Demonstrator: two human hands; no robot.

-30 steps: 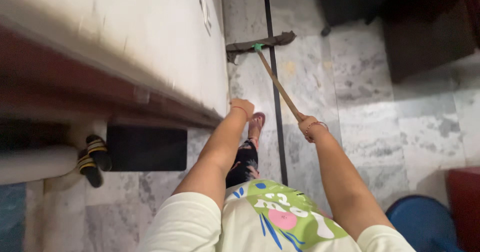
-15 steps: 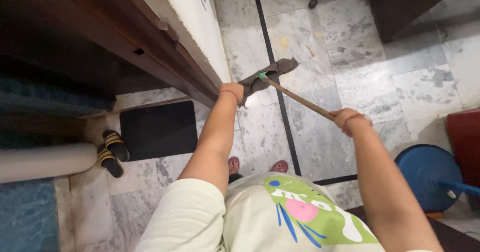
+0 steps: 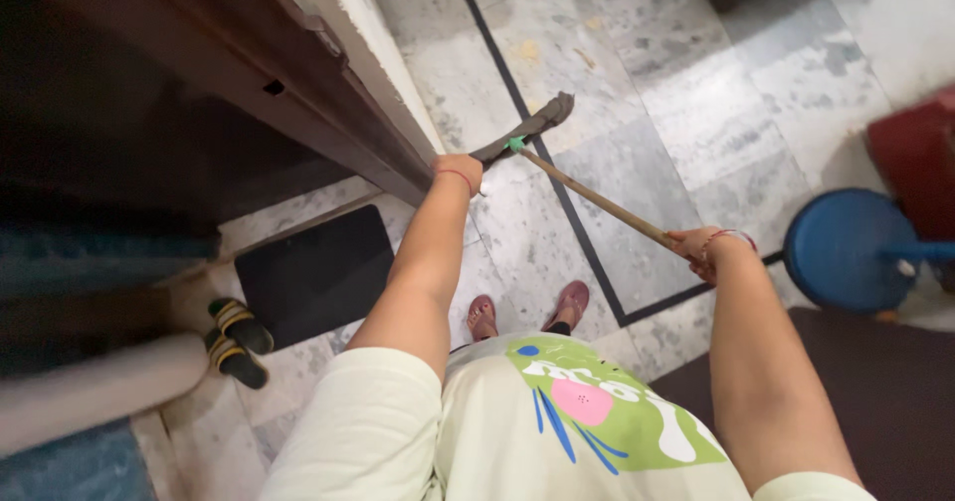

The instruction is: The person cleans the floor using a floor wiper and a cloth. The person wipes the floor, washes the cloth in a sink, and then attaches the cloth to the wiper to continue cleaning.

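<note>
Your R hand grips the mop stick; it runs up-left to the cloth. L hand nearer, prob. pinching cloth.

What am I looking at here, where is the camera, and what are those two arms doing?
The camera sits on a person's head and looks straight down, so you see their shirt, arms and feet. The right hand grips the wooden handle of a mop. The left hand is at the mop's dark cloth, apparently holding its end. Below is a grey marble floor with a black mat, a pair of striped sandals, and a round blue stool on the right.
</note>
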